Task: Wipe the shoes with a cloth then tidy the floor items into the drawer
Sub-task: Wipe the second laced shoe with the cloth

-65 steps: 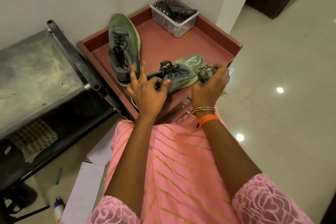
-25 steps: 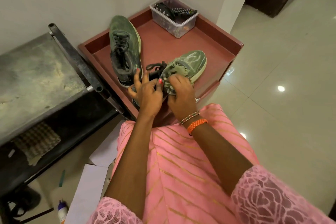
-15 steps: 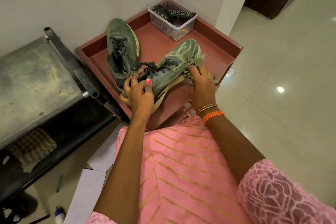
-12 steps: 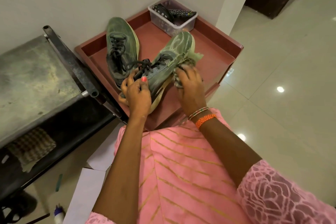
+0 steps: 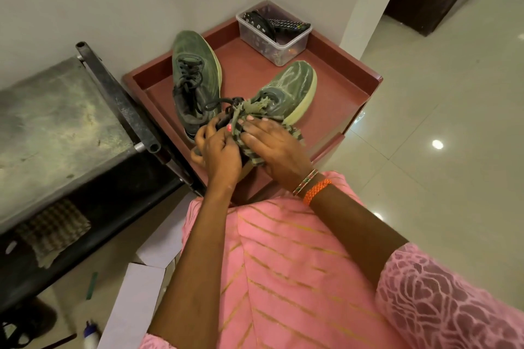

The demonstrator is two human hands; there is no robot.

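While the left hand (image 5: 218, 147) curls round the heel end of the nearer shoe (image 5: 286, 91), the right hand (image 5: 272, 147) lies over a checked cloth (image 5: 249, 147), fingers fairly straight, pressing it against the shoe's side at mid-frame. The shoe's toe points toward the upper right, above the red worktop (image 5: 334, 99); whether its heel rests on the surface is hidden by the hands. The second shoe (image 5: 192, 79) lies flat just to the left, close to the worktop's raised left rim. A clear box (image 5: 275, 37) with remotes sits in the far corner, well apart from the hands. Bare red surface lies to the right of the held shoe, bounded by a raised rim; beyond it pale tiled floor (image 5: 439, 122) fills the right of the frame. A metal bench (image 5: 56, 122) crowds the left side. At lower left, white papers (image 5: 133, 309) and a small bottle (image 5: 90, 334) lie on the floor, the bottle partly cut off by the frame's edge.
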